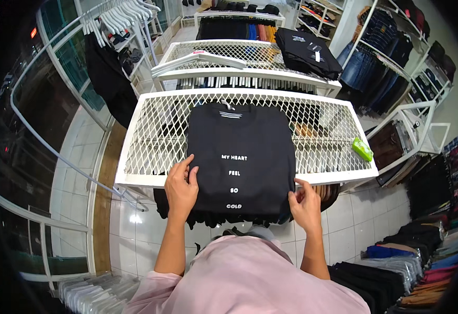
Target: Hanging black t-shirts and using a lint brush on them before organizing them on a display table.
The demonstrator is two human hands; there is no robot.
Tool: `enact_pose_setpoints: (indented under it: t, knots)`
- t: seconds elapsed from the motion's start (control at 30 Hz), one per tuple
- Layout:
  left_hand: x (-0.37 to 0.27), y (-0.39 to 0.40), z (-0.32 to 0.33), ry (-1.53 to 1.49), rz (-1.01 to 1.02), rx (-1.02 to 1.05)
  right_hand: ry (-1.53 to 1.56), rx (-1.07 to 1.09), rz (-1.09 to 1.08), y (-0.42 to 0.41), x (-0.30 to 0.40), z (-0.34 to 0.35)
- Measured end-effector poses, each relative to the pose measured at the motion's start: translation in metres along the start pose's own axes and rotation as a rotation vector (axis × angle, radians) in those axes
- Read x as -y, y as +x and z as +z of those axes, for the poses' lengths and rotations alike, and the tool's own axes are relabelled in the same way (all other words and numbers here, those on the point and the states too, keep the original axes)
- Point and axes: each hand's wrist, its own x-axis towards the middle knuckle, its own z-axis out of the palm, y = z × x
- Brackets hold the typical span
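A folded black T-shirt (241, 135) lies front side up on a white metal mesh rack top (162, 121), its collar facing away from me. White printed words run down its front, and its lower end hangs over the near rim. At the shirt's left edge is my left hand (182, 186), thumb and index finger apart and the fingertips against the cloth. My right hand (306, 200) is at the lower right edge, its index finger extended and the other fingers curled. Whether it pinches the fabric there cannot be made out.
A green object (362, 149) sits on the rack's right end. Behind, a second mesh rack carries white hangers (201, 61) and stacked black shirts (305, 53). A bent metal rail (56, 151) stands left. Folded clothes (394, 263) are piled at lower right, plastic-wrapped garments (91, 296) at lower left.
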Motion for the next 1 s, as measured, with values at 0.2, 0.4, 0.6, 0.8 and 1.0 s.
enact_pose_setpoints:
  t: [0.2,0.4,0.6,0.8,1.0]
  knots:
    - [0.005,0.019,0.011,-0.069,-0.083,0.09,-0.166,-0.272,-0.141,0.019,0.007,0.02]
    - [0.008,0.009,0.012,-0.569,-0.133,0.066,-0.074,-0.155,-0.033,0.021,0.019,-0.007]
    - [0.008,0.013,0.008,-0.79,-0.263,0.136,-0.052,-0.022,0.11,0.026,0.012,-0.016]
    - [0.002,0.043,-0.009,-1.093,-0.63,0.479,0.447,0.043,0.237,0.057,0.011,0.001]
    - [0.001,0.093,0.021,-0.971,-0.642,0.509,0.253,0.096,0.141,0.119,0.018,0.026]
